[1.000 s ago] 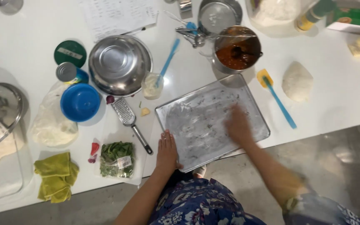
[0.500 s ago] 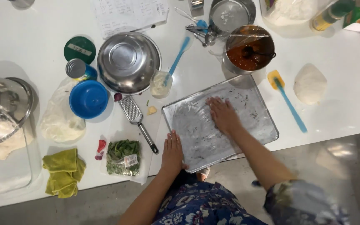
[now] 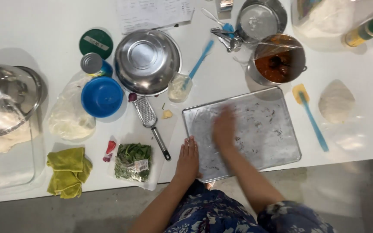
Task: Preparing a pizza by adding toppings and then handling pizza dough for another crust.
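Observation:
A metal baking tray [image 3: 273,129] lies on the white table in front of me, its surface smeared and dusted. My left hand [image 3: 188,159] rests flat on the table at the tray's near left corner, fingers together. My right hand [image 3: 224,128] lies palm down on the left part of the tray and is blurred with motion. Neither hand holds anything.
An upturned steel bowl [image 3: 147,60], blue bowl [image 3: 102,96], grater [image 3: 150,118] and packet of green leaves [image 3: 133,161] lie left of the tray. A pot of red sauce [image 3: 277,62], a blue spatula [image 3: 311,116] and a dough ball [image 3: 336,102] sit to the right. A yellow cloth [image 3: 67,171] lies near the table edge.
My right hand has slid across the tray from its right side to its left part. My left hand has stayed at the tray's near left corner.

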